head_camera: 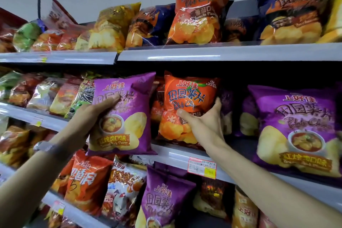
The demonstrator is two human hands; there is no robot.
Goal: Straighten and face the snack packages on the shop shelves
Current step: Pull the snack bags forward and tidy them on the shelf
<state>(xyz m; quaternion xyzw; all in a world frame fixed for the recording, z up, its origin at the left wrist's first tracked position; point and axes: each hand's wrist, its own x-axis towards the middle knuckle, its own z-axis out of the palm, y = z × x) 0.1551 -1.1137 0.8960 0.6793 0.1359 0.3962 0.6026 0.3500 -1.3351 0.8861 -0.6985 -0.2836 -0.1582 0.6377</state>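
My left hand (92,116) holds a purple bag of potato chips (127,126) out in front of the middle shelf, upright with its front toward me. My right hand (203,122) grips an orange tomato chips bag (187,96) that stands on the middle shelf (177,155), thumb on its front and fingers around its right edge. Another orange bag stands behind it, mostly hidden. A large purple chips bag (296,129) stands further right on the same shelf.
The top shelf (222,52) carries orange, dark blue and yellow bags, several leaning. Mixed snack bags line the left shelves and the lower shelf (77,213). A price tag (202,168) hangs on the middle shelf edge. A dark gap lies right of the orange bag.
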